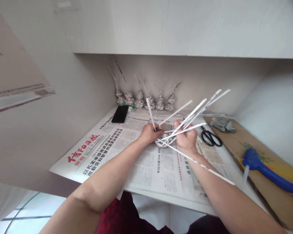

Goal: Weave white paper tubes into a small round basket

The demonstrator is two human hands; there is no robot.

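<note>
A small round woven paper piece (162,142) is between my two hands, low over the newspaper. White rolled-paper strips (195,112) fan out of it, most toward the upper right, and one long strip slants down across my right forearm. My left hand (150,133) is closed on the left edge of the weave, thumb and fingers pinched by an upright strip. On the other side my right hand (187,135) has its fingers bent around the strips; its fingertips are partly hidden behind them.
Newspaper (102,152) covers the table. Along the back wall stand several woven gourd shapes (149,102), near a black phone (120,114). Thin paper rods (185,114) lie behind my hands. Black-handled scissors (211,138), a crumpled wad (222,124) and a blue glue gun (268,170) on cardboard (283,208) are at right.
</note>
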